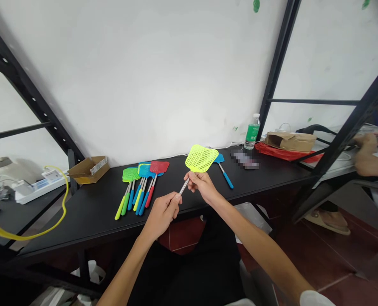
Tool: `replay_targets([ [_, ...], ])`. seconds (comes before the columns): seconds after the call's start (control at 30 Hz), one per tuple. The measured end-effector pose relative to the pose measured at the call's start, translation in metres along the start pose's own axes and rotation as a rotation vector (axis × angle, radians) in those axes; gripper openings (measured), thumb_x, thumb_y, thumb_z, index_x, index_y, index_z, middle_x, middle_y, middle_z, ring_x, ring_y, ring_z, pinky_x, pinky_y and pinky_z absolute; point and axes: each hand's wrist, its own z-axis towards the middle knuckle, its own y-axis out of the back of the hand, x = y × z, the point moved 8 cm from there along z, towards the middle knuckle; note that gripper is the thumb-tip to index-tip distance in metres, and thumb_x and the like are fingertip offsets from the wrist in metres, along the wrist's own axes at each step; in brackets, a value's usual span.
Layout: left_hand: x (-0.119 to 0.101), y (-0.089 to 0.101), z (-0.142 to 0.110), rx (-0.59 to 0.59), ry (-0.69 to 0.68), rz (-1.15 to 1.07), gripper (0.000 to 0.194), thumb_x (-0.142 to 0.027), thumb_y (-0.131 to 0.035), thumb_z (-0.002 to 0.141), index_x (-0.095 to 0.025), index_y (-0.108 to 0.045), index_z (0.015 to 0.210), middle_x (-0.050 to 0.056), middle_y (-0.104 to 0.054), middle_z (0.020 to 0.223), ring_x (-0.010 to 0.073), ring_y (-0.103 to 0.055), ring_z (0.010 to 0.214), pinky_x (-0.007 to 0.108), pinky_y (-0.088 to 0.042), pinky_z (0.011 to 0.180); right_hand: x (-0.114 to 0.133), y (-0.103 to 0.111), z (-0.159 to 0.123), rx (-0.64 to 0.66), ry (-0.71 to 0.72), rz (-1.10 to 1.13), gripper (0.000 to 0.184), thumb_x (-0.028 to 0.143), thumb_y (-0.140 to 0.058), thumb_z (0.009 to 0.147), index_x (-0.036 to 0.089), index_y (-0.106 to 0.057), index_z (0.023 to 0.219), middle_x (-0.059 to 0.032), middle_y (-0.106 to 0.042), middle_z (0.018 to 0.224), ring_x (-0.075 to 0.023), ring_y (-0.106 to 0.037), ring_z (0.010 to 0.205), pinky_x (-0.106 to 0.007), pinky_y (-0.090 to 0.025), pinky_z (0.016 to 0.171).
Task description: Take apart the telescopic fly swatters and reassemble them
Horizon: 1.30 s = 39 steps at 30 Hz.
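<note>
On my feed, the person's left hand (162, 215) and right hand (201, 187) are raised close together above the front edge of a black table (80, 221). The right hand's fingers (197, 178) pinch the thin steel shaft of a yellow-green fly swatter (201, 158) just below its head, a perforated plastic square tilted up and away from the person. The left hand curls around the shaft's lower end, hiding that end and any grip from me.

Past the hands, a bunch of fly swatters (138, 189) lies on the tabletop with green, blue and red heads. The heads overlap, so I can't reliably count them, but the slim handles look like rubbery yellow, green, blue and red sleeves. A single blue fly swatter (226, 178) lies just to the right, its head partly behind the raised yellow-green one.

Further along are a pixelated object (244, 160), a green-labelled water bottle (252, 131) and a cardboard parcel (291, 141) on a red plastic bag (287, 153). At far right, a co-worker's hand (365, 155) is cut off by the frame's edge, partly behind a black steel shelf upright (348, 121).
</note>
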Motion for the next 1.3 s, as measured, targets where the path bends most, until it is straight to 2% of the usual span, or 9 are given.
replay_targets([
  [0.17,-0.019,0.012,-0.001,-0.126,-0.100,0.407,0.039,-0.046,-0.039,0.101,-0.020,-0.050,0.072,-0.004,-0.047,0.056,0.0126,-0.043,0.053,0.026,-0.027,0.056,0.002,0.006,0.001,-0.064,0.012,-0.025,0.043,0.058,-0.067,0.082,0.016,-0.070,0.075,0.0011,-0.052,0.059,-0.0098,-0.050,0.052,-0.021,-0.038,0.044],
  [0.37,-0.022,0.018,-0.003,-0.186,-0.116,0.694,0.037,-0.045,-0.038,0.101,-0.022,-0.059,0.083,-0.001,-0.060,0.064,0.0156,-0.053,0.059,0.028,-0.024,0.057,0.006,0.016,0.004,-0.137,0.030,-0.041,0.043,0.058,-0.067,0.081,0.016,-0.070,0.077,0.0011,-0.052,0.058,-0.0100,-0.050,0.051,-0.021,-0.036,0.042],
  [0.53,-0.022,0.025,-0.005,-0.172,-0.120,0.791,0.038,-0.048,-0.038,0.101,-0.023,-0.062,0.085,0.000,-0.064,0.068,0.0168,-0.057,0.062,0.028,-0.022,0.056,0.015,0.033,0.008,-0.227,0.053,-0.010,0.042,0.058,-0.070,0.078,0.016,-0.069,0.075,0.0017,-0.050,0.058,-0.0098,-0.048,0.050,-0.021,-0.035,0.042],
  [0.8,-0.021,0.034,-0.008,-0.085,-0.122,0.808,0.039,-0.046,-0.035,0.102,-0.023,-0.060,0.083,0.000,-0.063,0.067,0.0171,-0.056,0.062,0.028,-0.021,0.057,0.039,0.078,0.010,-0.369,0.093,0.067,0.043,0.059,-0.079,0.069,0.018,-0.066,0.074,0.0031,-0.047,0.060,-0.0097,-0.048,0.053,-0.022,-0.035,0.043],
  [0.9,-0.021,0.033,-0.008,-0.070,-0.120,0.804,0.039,-0.046,-0.034,0.103,-0.024,-0.059,0.083,-0.001,-0.063,0.067,0.0171,-0.056,0.062,0.028,-0.022,0.057,0.043,0.086,0.009,-0.381,0.092,0.083,0.044,0.058,-0.082,0.067,0.017,-0.067,0.073,0.0035,-0.046,0.061,-0.0093,-0.049,0.053,-0.022,-0.035,0.044],
  [1.0,-0.022,0.033,-0.007,-0.066,-0.113,0.816,0.039,-0.046,-0.033,0.103,-0.024,-0.059,0.084,-0.001,-0.063,0.067,0.0171,-0.056,0.061,0.028,-0.022,0.057,0.044,0.087,0.008,-0.382,0.081,0.105,0.043,0.057,-0.082,0.067,0.017,-0.068,0.074,0.0035,-0.047,0.062,-0.0090,-0.050,0.054,-0.021,-0.035,0.044],
  [1.1,-0.019,0.038,-0.007,-0.085,-0.091,0.839,0.039,-0.047,-0.033,0.102,-0.024,-0.060,0.085,0.000,-0.064,0.068,0.0182,-0.057,0.063,0.029,-0.023,0.057,0.043,0.081,0.008,-0.336,0.039,0.108,0.043,0.056,-0.081,0.070,0.017,-0.072,0.083,0.0027,-0.052,0.064,-0.0087,-0.051,0.055,-0.021,-0.035,0.045],
  [1.2,-0.015,0.047,-0.007,-0.134,-0.055,0.846,0.037,-0.047,-0.035,0.101,-0.024,-0.062,0.090,0.001,-0.066,0.070,0.0189,-0.060,0.065,0.029,-0.024,0.057,0.040,0.069,0.008,-0.253,0.004,0.096,0.044,0.056,-0.077,0.075,0.018,-0.075,0.096,0.0016,-0.057,0.067,-0.0087,-0.051,0.055,-0.021,-0.035,0.045],
  [1.3,-0.015,0.051,-0.007,-0.179,-0.046,0.843,0.032,-0.046,-0.038,0.100,-0.024,-0.061,0.094,0.000,-0.067,0.072,0.0191,-0.061,0.066,0.028,-0.026,0.057,0.033,0.050,0.007,-0.145,-0.043,0.063,0.045,0.059,-0.071,0.079,0.017,-0.075,0.095,-0.0001,-0.059,0.069,-0.0091,-0.052,0.054,-0.021,-0.035,0.045],
])
